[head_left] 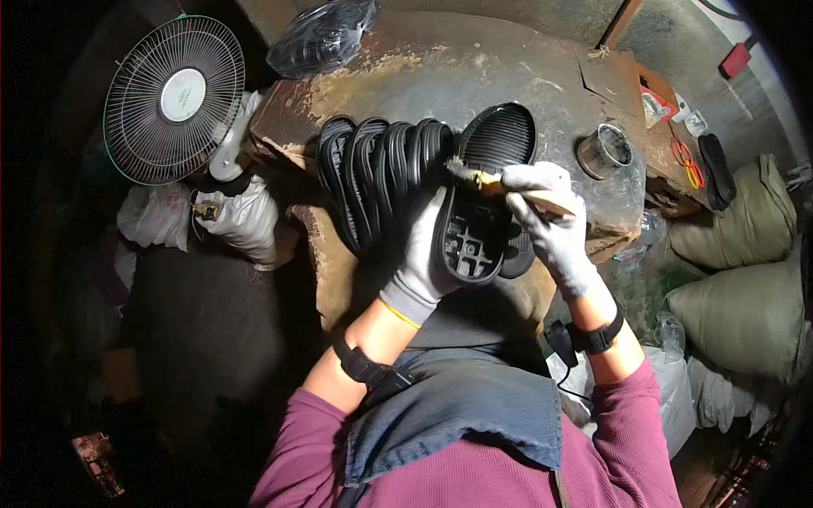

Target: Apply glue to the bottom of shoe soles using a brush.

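Note:
My left hand [420, 258], in a pale work glove, grips the left edge of a black shoe sole [471, 248]. The sole's hollow inner side, with a raised grid, faces up. A small brush [476, 176] with a pale handle is held in my gloved right hand [552, 222]; its bristles point left over the sole's far end. Several more black soles [385, 173] lean in an overlapping row just left of my hands. Beyond the brush lies a ribbed black sole [500, 135] on the worn table [461, 51]. A metal can [605, 152] stands to the right.
A fan [174, 100] stands at the far left beside white sacks [241, 222]. A dark plastic bag [323, 38] rests at the table's back. Orange-handled scissors [688, 161] lie on a right-hand ledge. Bulky green sacks [741, 313] crowd the right.

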Motion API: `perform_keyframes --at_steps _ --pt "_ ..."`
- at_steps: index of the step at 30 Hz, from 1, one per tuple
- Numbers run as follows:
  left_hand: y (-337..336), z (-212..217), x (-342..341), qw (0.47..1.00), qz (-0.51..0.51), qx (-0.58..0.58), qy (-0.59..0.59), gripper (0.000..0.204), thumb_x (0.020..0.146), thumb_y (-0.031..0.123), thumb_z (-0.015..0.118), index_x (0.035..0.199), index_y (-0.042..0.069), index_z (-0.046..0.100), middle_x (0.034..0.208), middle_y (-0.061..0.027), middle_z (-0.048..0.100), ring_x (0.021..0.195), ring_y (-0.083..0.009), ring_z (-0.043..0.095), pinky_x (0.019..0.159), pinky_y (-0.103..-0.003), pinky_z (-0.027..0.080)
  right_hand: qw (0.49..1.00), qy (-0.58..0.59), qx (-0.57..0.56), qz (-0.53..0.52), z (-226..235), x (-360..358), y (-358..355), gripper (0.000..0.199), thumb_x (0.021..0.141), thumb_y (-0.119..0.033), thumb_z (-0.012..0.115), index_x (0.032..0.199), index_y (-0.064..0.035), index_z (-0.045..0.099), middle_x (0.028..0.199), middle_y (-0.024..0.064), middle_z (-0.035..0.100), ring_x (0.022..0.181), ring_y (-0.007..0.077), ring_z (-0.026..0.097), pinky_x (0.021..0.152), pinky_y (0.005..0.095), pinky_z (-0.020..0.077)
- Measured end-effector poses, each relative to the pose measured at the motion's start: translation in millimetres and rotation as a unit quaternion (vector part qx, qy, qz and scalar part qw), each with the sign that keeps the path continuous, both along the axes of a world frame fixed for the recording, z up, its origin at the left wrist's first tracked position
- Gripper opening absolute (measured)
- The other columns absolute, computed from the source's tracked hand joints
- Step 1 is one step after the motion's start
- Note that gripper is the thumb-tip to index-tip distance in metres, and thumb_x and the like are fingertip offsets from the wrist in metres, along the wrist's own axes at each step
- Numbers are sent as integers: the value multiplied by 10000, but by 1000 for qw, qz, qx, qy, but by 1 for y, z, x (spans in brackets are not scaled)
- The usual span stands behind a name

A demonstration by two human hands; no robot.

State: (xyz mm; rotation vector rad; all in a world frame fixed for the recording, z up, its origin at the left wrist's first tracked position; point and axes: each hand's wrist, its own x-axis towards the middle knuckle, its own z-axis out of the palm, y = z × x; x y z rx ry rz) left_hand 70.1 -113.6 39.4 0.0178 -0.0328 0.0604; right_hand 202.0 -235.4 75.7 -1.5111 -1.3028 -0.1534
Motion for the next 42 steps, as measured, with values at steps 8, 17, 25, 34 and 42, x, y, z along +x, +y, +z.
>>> perform_keyframes --at_steps 8,17,25,34,42 --pt "40 -15 7 998 2 32 -52 766 985 590 345 1424 -33 416 1309 -290 553 1085 -437 626 933 -553 527 996 -19 -58 60 14 -55 -19 226 803 -125 766 1020 -119 705 1049 51 717 1019 235 654 953 396 434" --pt "74 2 -11 972 100 211 -26 636 981 409 554 1375 -81 463 1309 -265 579 1143 -353 632 986 -474 531 947 315 -39 59 -6 -50 -51 159 831 -75 745 984 -34 732 1068 68 714 1034 164 604 931 330 473" --pt "60 7 -17 950 151 274 10 354 1019 199 521 1262 -47 590 1146 -149 692 1003 -188 695 877 -274 572 956 205 -192 85 30 -45 -17 184 849 -162 754 1001 -68 712 948 61 690 869 167 629 806 306 490" --pt "41 18 -28 878 135 447 108 404 1002 213 571 1336 -9 524 1210 -49 631 1079 -111 605 955 -247 470 983 94 -108 -119 32 6 -5 213 852 -232 739 990 -72 711 810 92 682 756 227 641 727 336 501" --pt "26 22 -29 900 103 408 112 377 1017 199 546 1332 -7 526 1172 -51 643 1029 -99 620 909 -235 491 974 -79 -30 -212 46 61 -2 112 852 -182 708 947 -124 720 936 58 720 821 267 647 793 345 462"
